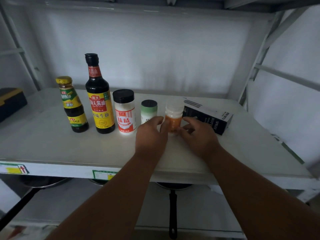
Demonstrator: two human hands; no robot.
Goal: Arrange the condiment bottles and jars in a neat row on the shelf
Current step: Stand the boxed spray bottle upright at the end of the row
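Your left hand [151,134] and right hand [199,134] flank the orange jar [173,118], which stands upright on the shelf [52,146]. Your left fingers [164,125] curl against the jar's left side, your right fingers [183,129] touch low on its right, so both hands hold it loosely between them. Just left of the orange jar stands the green-lidded jar [149,108], partly hidden by your left hand, then the white jar with black cap [125,112], the tall soy sauce bottle [99,96] and the small yellow-capped bottle [72,104]. Just right of the orange jar lies a dark box [213,116].
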